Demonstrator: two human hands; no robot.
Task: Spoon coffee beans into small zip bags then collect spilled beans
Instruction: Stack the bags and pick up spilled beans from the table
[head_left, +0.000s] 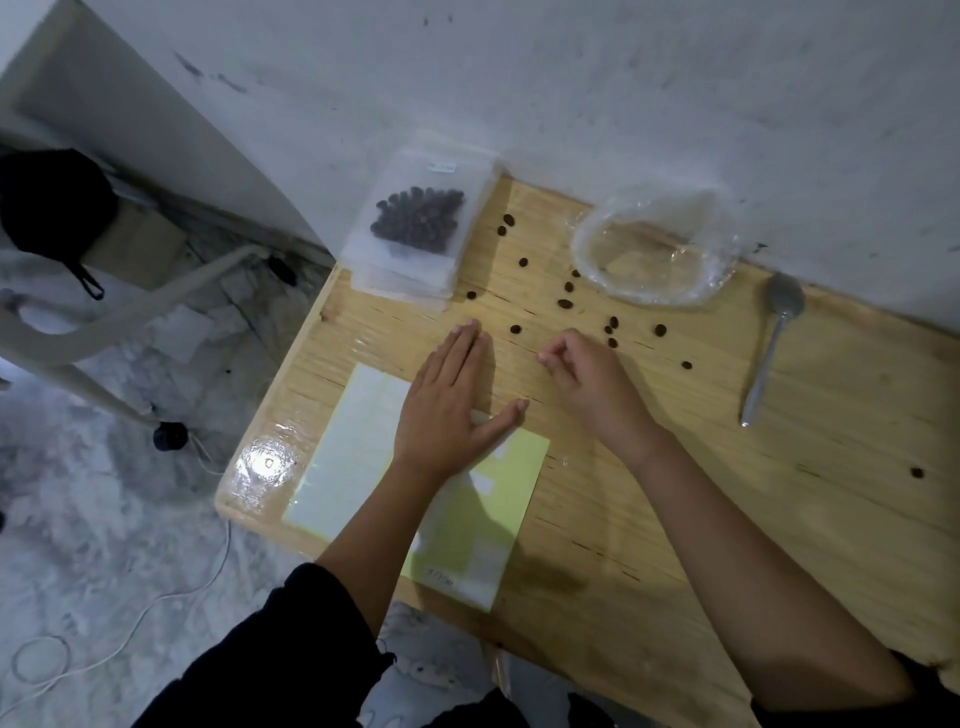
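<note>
— Where are the beans now?

— Most are sealed in the top zip bag (415, 223) of a small stack. The spilled beans (564, 303) lie loose on the desk (675, 493), right of that zip bag and a little nearer the person.

— So filling looks finished?

— I'd judge so. Further right of the zip bag, the clear plastic bag (649, 249) looks empty and the spoon (774, 338) lies unused. This is the collecting step.

— And the hands?

— The left hand (447, 410) lies flat with straight fingers, in front of the zip bag, partly on a label sheet (353, 441). The right hand (587, 379) has its fingertips curled together; whether it pinches a bean, I cannot tell.

— Next?

— Probably small pinches, bean by bean, or sweeping them against the flat palm.
</note>
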